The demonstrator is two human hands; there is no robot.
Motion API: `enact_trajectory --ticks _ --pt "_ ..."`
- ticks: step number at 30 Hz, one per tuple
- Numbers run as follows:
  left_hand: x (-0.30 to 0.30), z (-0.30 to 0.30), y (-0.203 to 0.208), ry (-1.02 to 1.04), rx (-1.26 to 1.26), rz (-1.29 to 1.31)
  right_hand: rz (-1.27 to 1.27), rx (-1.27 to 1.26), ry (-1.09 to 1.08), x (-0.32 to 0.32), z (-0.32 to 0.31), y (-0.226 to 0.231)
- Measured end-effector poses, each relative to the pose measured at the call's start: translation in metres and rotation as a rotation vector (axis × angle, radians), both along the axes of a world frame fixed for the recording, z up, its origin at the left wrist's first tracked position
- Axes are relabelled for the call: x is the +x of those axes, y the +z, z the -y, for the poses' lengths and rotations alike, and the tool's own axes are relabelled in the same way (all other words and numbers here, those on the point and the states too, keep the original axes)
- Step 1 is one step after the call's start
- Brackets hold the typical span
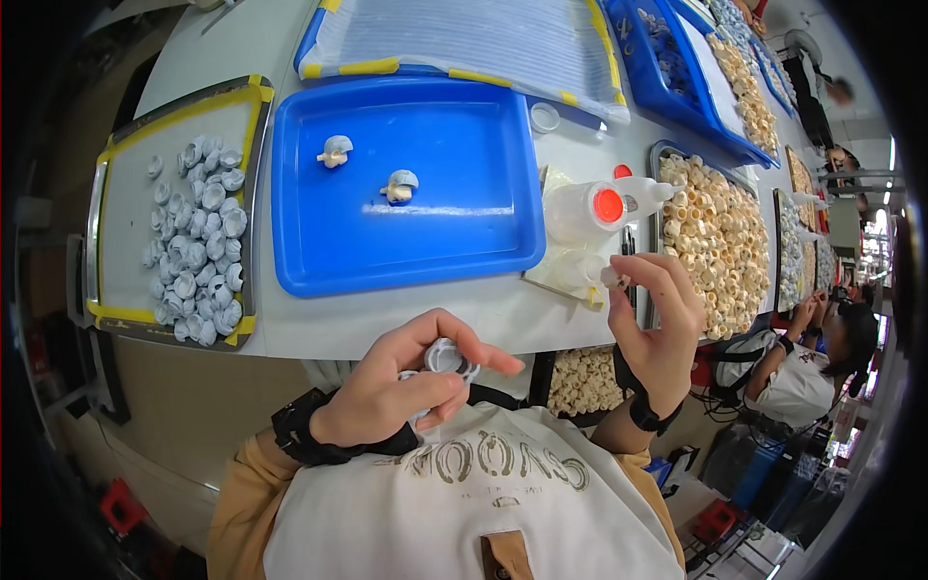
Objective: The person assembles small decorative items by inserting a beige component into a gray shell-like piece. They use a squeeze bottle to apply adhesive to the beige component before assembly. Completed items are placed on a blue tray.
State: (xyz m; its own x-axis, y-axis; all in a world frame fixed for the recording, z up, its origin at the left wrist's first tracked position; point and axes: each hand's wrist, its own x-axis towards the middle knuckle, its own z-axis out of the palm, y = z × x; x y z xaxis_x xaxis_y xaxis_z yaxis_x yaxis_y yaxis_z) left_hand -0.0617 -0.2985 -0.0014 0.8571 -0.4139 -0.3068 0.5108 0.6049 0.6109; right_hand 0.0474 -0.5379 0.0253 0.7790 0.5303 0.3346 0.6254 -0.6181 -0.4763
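Grey cap (445, 357) in L grip (391, 391); btwn thumb & fingers

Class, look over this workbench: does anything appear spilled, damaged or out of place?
Nothing is plainly spilled or damaged. The white streak across the blue plastic tray catches the eye, but is probably reflected light. A clear round lid-like piece lies on the table by that tray's far right corner, capping nothing.

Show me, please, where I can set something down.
Bare: the blue tray, right of its two grey-capped pieces; the white tabletop between that tray and the near edge. Crowded: around the red-capped bottle, and the heaped cream parts.
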Motion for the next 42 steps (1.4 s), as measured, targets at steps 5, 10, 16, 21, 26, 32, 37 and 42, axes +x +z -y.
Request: enact_trajectory --ticks 5,10,16,21,26,32,37,42 --pt "0.0011 -0.0024 0.0015 0.002 0.051 0.033 -0.049 0.019 0.015 0.0012 -0.0012 -0.004" --pt "-0.0014 -0.0028 0.0015 -0.099 0.023 0.0 -0.041 -0.001 0.007 0.0025 -0.0012 -0.0047" --pt "-0.0016 -0.0028 0.0062 -0.143 0.164 0.075 -0.022 -0.029 -0.001 0.0041 0.0 -0.0085" --pt "0.0012 -0.0023 0.0012 -0.069 0.309 0.287 0.034 -0.055 0.024 0.0063 -0.0029 -0.0097" --pt "-0.0007 -0.0014 0.0035 -0.082 0.377 0.236 0.024 -0.069 0.038 0.0062 -0.0042 -0.007" --pt "-0.0033 -0.0014 0.0004 -0.029 0.341 0.23 0.044 -0.069 0.056 0.006 -0.0026 -0.0074" --pt "-0.0026 -0.0011 0.0042 -0.045 0.427 0.241 0.05 -0.078 0.049 0.0045 0.0003 -0.0074" --pt "-0.0032 -0.0006 0.0001 -0.046 0.414 0.272 0.026 -0.07 0.025 0.003 0.0003 -0.0063"
